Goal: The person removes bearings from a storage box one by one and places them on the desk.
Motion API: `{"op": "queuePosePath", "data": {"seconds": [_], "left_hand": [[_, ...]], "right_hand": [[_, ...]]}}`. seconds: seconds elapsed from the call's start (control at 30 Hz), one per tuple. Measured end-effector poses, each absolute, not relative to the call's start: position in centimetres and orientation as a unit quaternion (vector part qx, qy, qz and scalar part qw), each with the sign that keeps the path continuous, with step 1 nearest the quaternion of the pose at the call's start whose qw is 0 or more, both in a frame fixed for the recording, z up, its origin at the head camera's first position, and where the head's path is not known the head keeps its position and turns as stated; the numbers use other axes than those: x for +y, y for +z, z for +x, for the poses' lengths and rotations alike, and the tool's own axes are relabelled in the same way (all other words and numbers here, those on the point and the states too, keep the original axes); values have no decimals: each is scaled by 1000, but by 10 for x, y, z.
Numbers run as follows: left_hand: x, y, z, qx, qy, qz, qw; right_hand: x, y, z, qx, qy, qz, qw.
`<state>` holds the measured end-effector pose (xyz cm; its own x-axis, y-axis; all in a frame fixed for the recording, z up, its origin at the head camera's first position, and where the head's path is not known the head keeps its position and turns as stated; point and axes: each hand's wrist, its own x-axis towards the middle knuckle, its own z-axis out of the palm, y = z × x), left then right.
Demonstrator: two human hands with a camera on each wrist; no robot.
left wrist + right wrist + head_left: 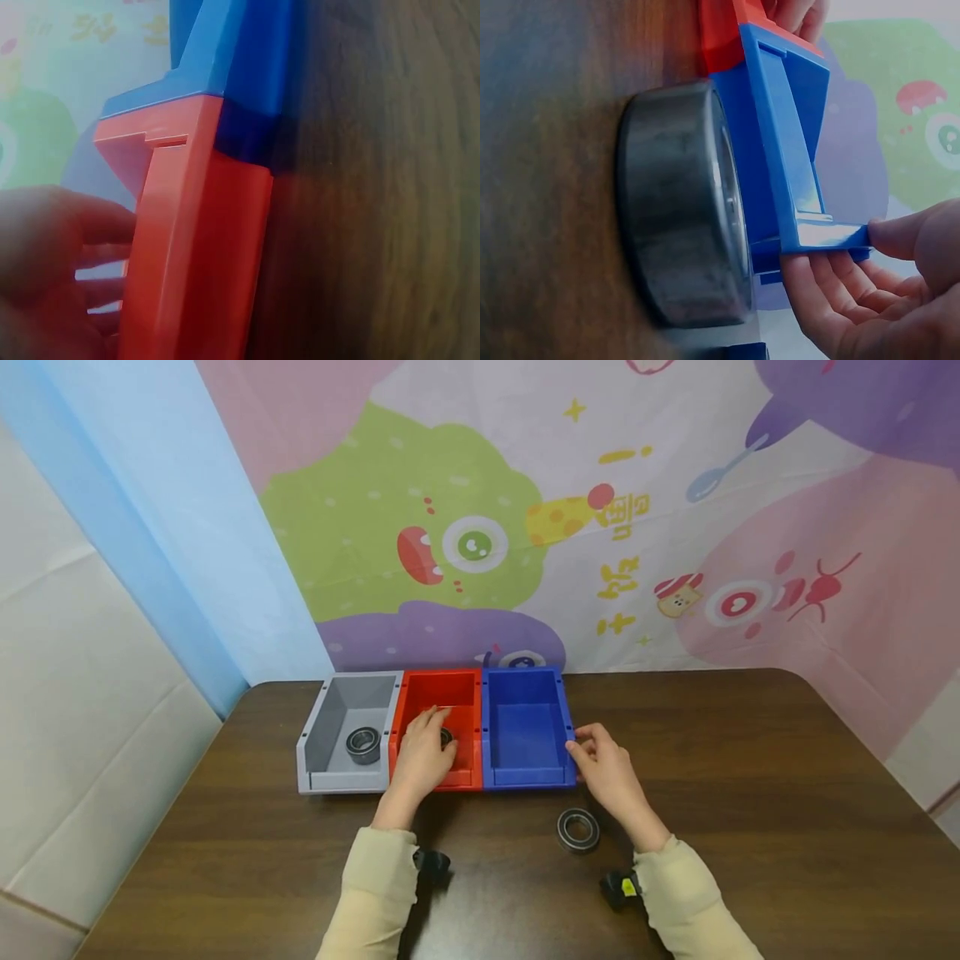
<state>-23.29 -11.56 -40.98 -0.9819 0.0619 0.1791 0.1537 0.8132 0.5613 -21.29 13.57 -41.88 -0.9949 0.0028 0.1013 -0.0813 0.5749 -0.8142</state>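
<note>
My left hand reaches into the red bin, its fingers fairly straight and spread, the thumb apart. Partly hidden between thumb and fingers is a dark ring bearing. The left wrist view shows the fingers behind the red bin's front wall. At the blue bin, my right hand pinches the right side wall, thumb on the rim and fingers beneath it in the right wrist view. A second bearing lies flat on the table, near the right wrist.
A grey bin holding another bearing stands left of the red bin, and the three bins sit side by side. Behind the brown wooden table hangs a cartoon-printed cloth.
</note>
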Motion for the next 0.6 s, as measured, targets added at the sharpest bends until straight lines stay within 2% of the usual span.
{"op": "queuePosePath", "data": {"seconds": [0.37,0.6], "left_hand": [[-117,-422,-235,-956,-283,-41,66],[-118,-420,-237,-961,-272,-26,41]], "right_hand": [[136,-422,-214,-883,467,21,51],[137,-423,-215,-881,471,21,40]]}}
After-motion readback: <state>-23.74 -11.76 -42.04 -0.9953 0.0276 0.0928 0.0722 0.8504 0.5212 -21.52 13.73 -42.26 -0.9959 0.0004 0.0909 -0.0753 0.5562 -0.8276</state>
